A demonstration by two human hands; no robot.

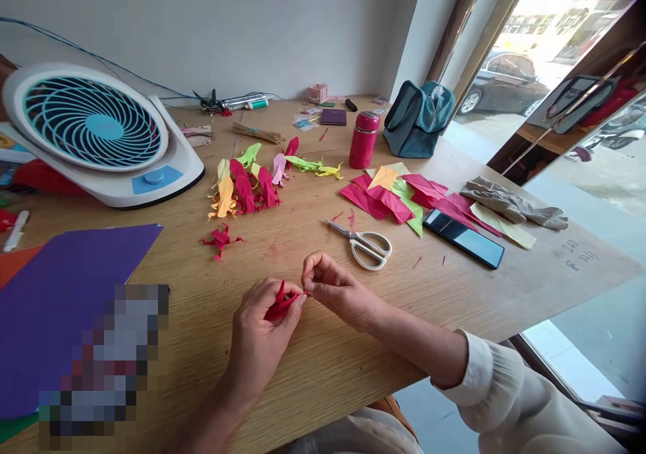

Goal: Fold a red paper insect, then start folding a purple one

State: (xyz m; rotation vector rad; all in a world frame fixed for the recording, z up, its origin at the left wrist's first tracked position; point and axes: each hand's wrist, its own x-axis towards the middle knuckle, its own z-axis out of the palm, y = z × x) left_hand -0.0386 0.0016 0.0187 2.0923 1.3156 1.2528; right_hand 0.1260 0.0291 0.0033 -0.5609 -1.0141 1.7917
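Above the bench (pixel 323 370), the left hand (pixel 262 323) grips the folded red paper (pixel 278 309) while the right hand (pixel 340 296) pinches its tip; likely light, crisp and easily torn, it is best held along its thicker folds.

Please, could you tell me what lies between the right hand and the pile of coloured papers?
In the head view, white-handled scissors lie between the right hand and the coloured papers, with small red scraps near the blades.

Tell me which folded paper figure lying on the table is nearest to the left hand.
The small red figure, lying alone; the other figures are grouped farther back.
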